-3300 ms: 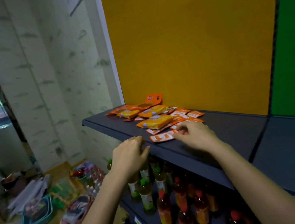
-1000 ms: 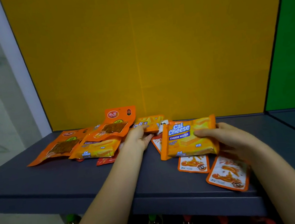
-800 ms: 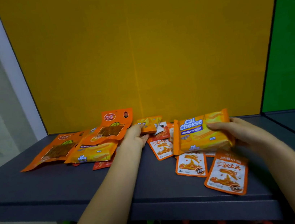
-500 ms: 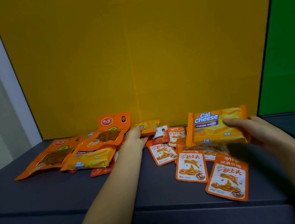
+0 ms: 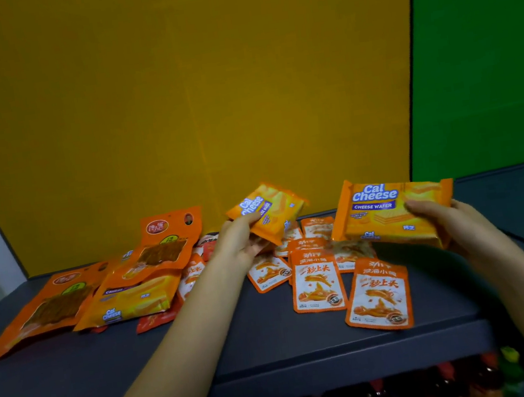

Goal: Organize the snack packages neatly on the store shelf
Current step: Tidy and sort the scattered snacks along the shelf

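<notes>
Holding one snack pack in each hand above the dark grey metal shelf (image 5: 241,346).
At frame centre our left hand (image 5: 240,245) pinches the small tilted yellow foil Cal Cheese pack (image 5: 272,210) between thumb and curled fingers. At right our right hand (image 5: 442,223) grips the large yellow Cal Cheese wafer pack (image 5: 387,214) by its right end. Small orange-and-white sachets (image 5: 318,283) lie beneath, and flat orange pouches (image 5: 165,242) lie at left.
</notes>
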`<state>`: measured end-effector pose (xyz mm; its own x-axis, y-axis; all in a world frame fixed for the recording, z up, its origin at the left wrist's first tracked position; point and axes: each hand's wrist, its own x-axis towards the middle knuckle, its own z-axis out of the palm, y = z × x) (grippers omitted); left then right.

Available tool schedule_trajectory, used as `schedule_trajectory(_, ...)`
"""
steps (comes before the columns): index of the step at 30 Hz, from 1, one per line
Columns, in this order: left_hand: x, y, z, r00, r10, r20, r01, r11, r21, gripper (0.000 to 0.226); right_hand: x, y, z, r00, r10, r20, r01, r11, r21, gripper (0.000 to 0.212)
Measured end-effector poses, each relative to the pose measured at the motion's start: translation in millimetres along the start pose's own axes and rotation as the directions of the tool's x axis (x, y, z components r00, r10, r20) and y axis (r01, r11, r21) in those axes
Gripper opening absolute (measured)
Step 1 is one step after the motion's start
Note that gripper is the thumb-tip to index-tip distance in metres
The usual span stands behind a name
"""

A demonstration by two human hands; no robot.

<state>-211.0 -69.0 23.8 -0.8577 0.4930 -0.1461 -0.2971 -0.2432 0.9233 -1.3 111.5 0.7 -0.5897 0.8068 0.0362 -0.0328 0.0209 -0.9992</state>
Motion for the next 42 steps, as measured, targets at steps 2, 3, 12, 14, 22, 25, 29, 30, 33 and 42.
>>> schedule_trajectory(2, -8, -4, 13, 0.998, -0.002, 0.058, -0.001, 0.999, 0.048, 0.028, -3, 1, -15, 0.999, -0.005, -0.032, 0.006, 1.000, 0.024, 0.047)
schedule_trajectory(3, -13, -7, 20, 0.996, -0.001, 0.084, -0.004, 0.998, 0.063, 0.026, -5, 0, -24, 0.999, -0.009, -0.047, 0.010, 0.999, 0.035, 0.045)
schedule_trajectory(12, -50, -57, 129, 0.954, -0.019, 0.299, -0.024, 0.990, 0.139, 0.031, -20, -9, -162, 0.982, -0.029, -0.186, 0.036, 0.999, 0.034, 0.026)
schedule_trajectory(14, -62, -71, 164, 0.943, -0.024, 0.332, -0.027, 0.988, 0.149, 0.028, -28, -12, -203, 0.973, -0.045, -0.225, 0.047, 0.999, 0.004, 0.025)
schedule_trajectory(22, -117, -158, 319, 0.860, -0.086, 0.503, 0.004, 0.987, 0.161, 0.034, -69, -14, -376, 0.930, -0.051, -0.365, 0.028, 0.997, -0.068, 0.039)
schedule_trajectory(25, -138, -189, 369, 0.823, -0.126, 0.554, 0.032, 0.984, 0.176, 0.031, -83, -12, -431, 0.899, -0.059, -0.434, 0.031, 0.997, -0.071, 0.033)
schedule_trajectory(29, -164, -213, 433, 0.775, -0.158, 0.611, 0.035, 0.978, 0.208, 0.027, -90, -11, -495, 0.855, -0.047, -0.517, 0.027, 0.999, -0.048, 0.044)
schedule_trajectory(30, -167, -218, 447, 0.767, -0.161, 0.621, 0.030, 0.976, 0.215, 0.028, -91, -12, -509, 0.848, -0.043, -0.528, 0.024, 0.999, -0.042, 0.045)
schedule_trajectory(33, -169, -233, 487, 0.748, -0.172, 0.641, 0.017, 0.970, 0.241, 0.032, -89, -13, -546, 0.840, -0.035, -0.541, 0.020, 0.999, -0.034, 0.045)
schedule_trajectory(42, -148, -253, 609, 0.719, -0.120, 0.684, -0.163, 0.929, 0.334, 0.015, -41, -22, -628, 0.828, -0.113, -0.549, 0.089, 0.994, -0.070, 0.045)
